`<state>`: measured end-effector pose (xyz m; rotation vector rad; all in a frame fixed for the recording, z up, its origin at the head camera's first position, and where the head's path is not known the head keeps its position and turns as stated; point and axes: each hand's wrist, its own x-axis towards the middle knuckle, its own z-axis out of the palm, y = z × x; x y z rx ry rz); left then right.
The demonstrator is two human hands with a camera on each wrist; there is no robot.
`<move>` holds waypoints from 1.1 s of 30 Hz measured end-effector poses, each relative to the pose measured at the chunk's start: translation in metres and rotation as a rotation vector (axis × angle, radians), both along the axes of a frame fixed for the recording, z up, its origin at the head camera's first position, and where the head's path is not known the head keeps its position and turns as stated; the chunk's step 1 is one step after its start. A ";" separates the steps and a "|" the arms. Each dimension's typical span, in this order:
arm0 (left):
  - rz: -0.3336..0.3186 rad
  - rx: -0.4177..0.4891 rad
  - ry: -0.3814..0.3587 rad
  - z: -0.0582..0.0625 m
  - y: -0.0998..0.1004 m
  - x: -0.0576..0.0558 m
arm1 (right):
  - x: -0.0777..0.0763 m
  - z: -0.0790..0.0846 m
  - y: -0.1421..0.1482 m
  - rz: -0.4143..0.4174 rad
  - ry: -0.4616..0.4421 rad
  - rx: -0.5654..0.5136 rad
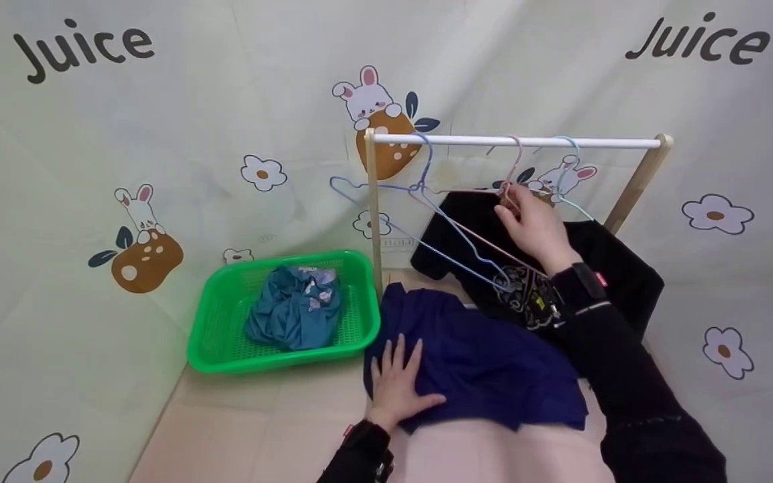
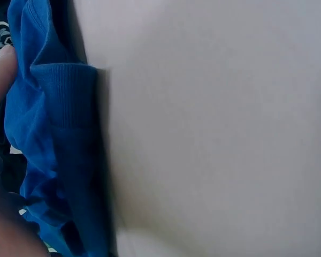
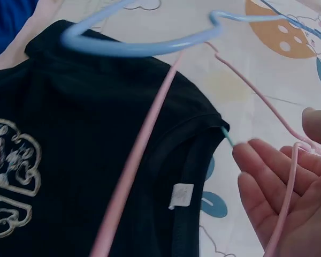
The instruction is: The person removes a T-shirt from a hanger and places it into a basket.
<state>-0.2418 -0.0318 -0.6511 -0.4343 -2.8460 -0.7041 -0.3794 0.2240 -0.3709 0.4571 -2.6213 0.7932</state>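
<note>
My right hand is up at the rack, with thumb and fingers around the neck of a pink hanger whose hook is over the rail. Just left of it hangs a blue-purple hanger, bare and turned at an angle. Behind the hand, a black T-shirt with a pale front pattern hangs on a light teal hanger. Low in the head view, my left hand rests with spread fingers on a dark blue garment on the table. A ribbed edge of that garment shows in the left wrist view.
A green plastic basket stands left of the rack, a crumpled teal garment with a printed patch inside it. The rack has a white rail and wooden posts. Printed cloth forms the backdrop.
</note>
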 end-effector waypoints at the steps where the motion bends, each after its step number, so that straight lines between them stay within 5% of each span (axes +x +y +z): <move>1: 0.007 -0.006 -0.012 -0.001 0.000 -0.001 | 0.001 -0.002 0.001 0.010 -0.003 0.007; 17: 0.071 -0.133 -0.180 -0.003 -0.002 -0.004 | 0.024 -0.029 0.020 0.004 0.053 0.143; 33: 0.133 -0.181 -0.067 -0.005 0.003 -0.005 | 0.047 -0.049 0.035 -0.034 0.147 0.196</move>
